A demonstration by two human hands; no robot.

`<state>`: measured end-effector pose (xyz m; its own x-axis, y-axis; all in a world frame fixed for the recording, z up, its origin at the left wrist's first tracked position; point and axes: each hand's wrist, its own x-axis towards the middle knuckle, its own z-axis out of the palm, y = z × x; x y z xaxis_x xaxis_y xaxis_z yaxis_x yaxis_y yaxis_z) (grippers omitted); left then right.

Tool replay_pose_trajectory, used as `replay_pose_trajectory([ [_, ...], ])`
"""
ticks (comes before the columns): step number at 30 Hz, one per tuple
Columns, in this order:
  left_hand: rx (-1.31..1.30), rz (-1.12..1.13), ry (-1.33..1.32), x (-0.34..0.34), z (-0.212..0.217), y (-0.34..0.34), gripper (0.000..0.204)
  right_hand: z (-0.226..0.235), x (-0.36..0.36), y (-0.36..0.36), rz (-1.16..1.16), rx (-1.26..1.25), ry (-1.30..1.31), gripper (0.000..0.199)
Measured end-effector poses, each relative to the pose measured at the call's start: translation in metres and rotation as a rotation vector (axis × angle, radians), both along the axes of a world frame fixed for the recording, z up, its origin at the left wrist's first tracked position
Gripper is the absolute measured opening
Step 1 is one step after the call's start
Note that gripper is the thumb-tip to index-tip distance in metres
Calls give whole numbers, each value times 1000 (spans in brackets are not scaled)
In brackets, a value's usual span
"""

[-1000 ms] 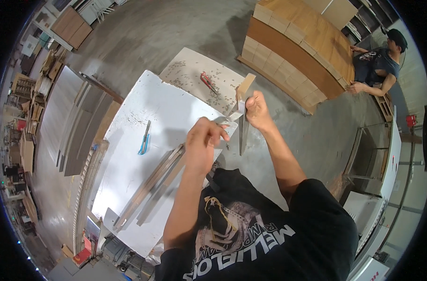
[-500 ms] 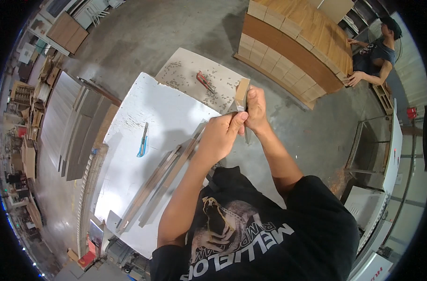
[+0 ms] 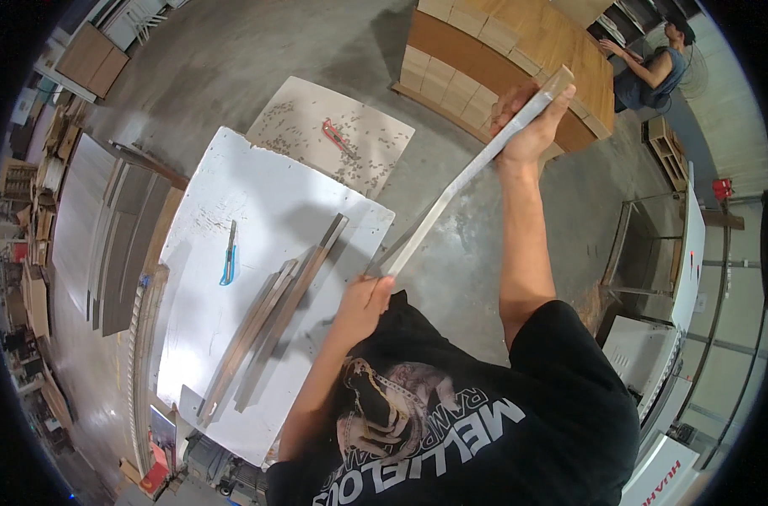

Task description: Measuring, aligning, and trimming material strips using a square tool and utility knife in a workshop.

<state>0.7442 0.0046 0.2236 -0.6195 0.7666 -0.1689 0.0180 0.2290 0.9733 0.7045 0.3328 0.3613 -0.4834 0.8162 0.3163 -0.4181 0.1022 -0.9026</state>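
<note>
A long narrow strip [image 3: 453, 192], pale along its face and wood-brown at the far end, slants up and to the right between my hands. Near its upper end my right hand [image 3: 529, 126] is wrapped round it. My left hand [image 3: 364, 309] grips its lower end, close to my body. Left of that hand, several brown and grey strips [image 3: 274, 316] lie side by side on a white board-topped table [image 3: 200, 181]. A blue utility knife [image 3: 229, 257] rests on the same top, further left.
Beyond the table is a beige board [image 3: 274, 118] strewn with small dark bits, with a red utility knife [image 3: 335, 135] on it. A big curved wooden piece [image 3: 485, 51] stands at the far right, a person [image 3: 649, 72] beside it. Stacked panels [image 3: 118, 244] lean at left.
My hands have drawn apart: the right went up and right, the left came down towards me. The strip, earlier nearly end-on, now shows its length. My view has shifted slightly.
</note>
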Motion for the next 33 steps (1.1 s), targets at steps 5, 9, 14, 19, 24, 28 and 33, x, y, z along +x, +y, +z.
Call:
replay_pose_trajectory([
  [5, -15, -103, 29, -20, 5, 5, 43, 7, 1, -11, 71, -48, 21, 78],
  [9, 298, -94, -247, -37, 58, 50, 49, 47, -12, -47, 143, 141, -2, 77],
  [14, 139, -2, -281, -52, 102, 87, 49, 62, -17, -86, 267, 9, -155, 73],
  [19, 328, 155, -294, -38, 112, 100, 39, 33, 3, -95, 239, -31, -3, 80],
  [24, 296, 123, 56, -44, 132, 96, 34, 4, 8, -69, 334, 148, -17, 77],
  [28, 361, 175, 29, -47, 123, 85, 35, 21, -13, -77, 305, 219, 85, 82],
  [33, 263, 28, 141, -31, 86, 39, 38, 64, 2, 1, 309, 235, 141, 81],
])
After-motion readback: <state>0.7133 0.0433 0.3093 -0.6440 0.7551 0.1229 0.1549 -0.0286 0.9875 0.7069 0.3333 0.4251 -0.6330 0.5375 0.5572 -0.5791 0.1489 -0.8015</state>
